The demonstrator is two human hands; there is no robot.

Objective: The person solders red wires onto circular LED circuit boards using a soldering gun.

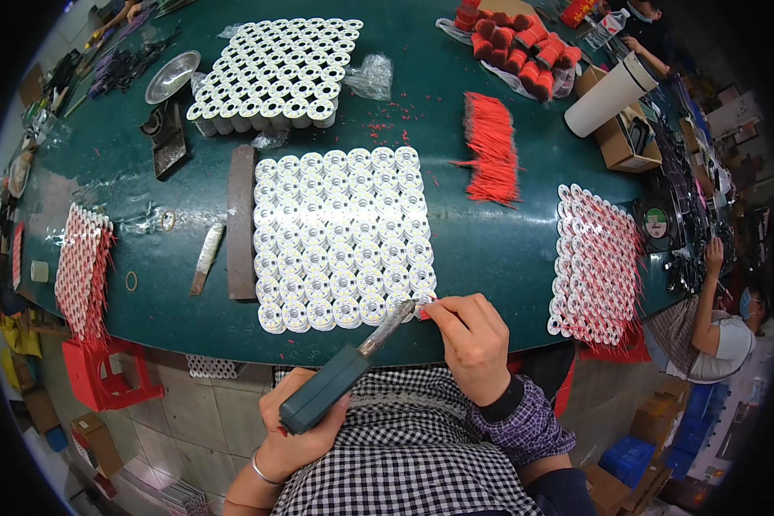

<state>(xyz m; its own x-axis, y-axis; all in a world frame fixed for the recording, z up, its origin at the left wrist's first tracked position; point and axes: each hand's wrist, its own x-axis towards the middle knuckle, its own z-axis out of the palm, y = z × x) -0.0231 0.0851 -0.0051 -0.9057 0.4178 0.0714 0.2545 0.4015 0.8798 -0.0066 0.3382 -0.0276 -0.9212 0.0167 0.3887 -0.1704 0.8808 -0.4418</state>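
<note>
White LED-disc grid (344,241) flat on bench (168,320), green-handled soldering iron (328,385) slanting to its near-right corner, red wire (424,315) there.

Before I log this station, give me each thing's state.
Left hand, closed around soldering iron
Right hand, pinching red wire
Soldering iron, held tilted, heat unclear
Middle disc panel, lying flat
Loose red wires, spread flat
Red bundles, heaped on plastic
Cardboard box, open
Red stool, upright
</note>
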